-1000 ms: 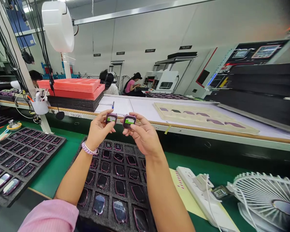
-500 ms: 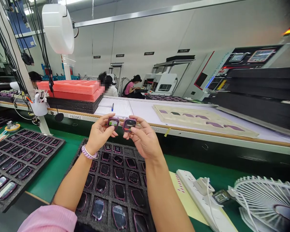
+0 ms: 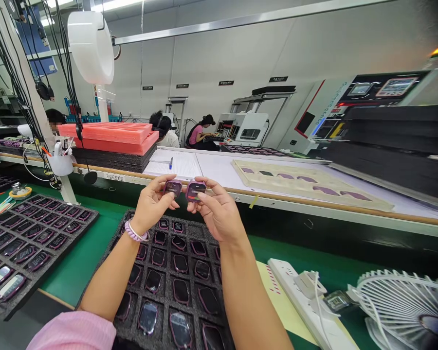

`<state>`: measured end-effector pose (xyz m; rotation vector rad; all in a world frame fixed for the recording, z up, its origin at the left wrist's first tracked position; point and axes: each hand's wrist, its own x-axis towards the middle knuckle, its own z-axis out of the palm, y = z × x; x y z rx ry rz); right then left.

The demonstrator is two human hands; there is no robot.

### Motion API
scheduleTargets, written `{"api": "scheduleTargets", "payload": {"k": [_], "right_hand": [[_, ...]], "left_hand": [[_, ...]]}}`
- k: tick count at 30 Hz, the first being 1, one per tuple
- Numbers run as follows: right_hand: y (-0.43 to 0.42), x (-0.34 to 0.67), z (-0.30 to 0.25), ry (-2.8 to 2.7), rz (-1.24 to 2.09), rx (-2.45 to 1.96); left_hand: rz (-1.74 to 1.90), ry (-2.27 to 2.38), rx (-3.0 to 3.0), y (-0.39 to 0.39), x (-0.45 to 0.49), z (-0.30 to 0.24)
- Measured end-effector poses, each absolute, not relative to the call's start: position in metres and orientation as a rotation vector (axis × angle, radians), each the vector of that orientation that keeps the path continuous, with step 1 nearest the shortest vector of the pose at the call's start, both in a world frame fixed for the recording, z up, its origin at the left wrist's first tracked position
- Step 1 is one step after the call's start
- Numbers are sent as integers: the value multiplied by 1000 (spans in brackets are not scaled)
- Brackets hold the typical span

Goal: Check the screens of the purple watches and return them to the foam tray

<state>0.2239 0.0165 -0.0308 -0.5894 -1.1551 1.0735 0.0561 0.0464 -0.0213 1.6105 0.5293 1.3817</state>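
Note:
Two small purple-framed smartwatch bodies are held up side by side above a black foam tray [image 3: 164, 279]. My left hand [image 3: 152, 201] pinches the left smartwatch body [image 3: 173, 188], its thumb at the lower edge; that screen is mostly dark with faint marks. In my right hand [image 3: 217, 206] is the right smartwatch body [image 3: 194, 190], gripped between thumb and fingers, its screen lit with a small coloured line. The two watch bodies are close together. Below, the foam tray carries several more purple-rimmed watch bodies in its pockets, partly hidden by my forearms.
Another filled foam tray [image 3: 32, 238] lies to the left. On the right are a white power strip [image 3: 295, 296] and a white fan [image 3: 405, 306]. A raised shelf ahead bears red trays [image 3: 113, 136], a pen [image 3: 171, 163] and a cream tray [image 3: 306, 187]. Co-workers sit beyond.
The left watch's screen has gone from a bright green and white display to a mostly dark one. Both hands stay nearly in place; the view has shifted slightly.

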Motion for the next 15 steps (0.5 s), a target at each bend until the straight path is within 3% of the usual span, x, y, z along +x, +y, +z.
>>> {"api": "scheduleTargets", "payload": {"k": [15], "right_hand": [[12, 227, -27, -1190, 996, -649]], "left_hand": [[1390, 561, 1596, 43, 54, -18]]}}
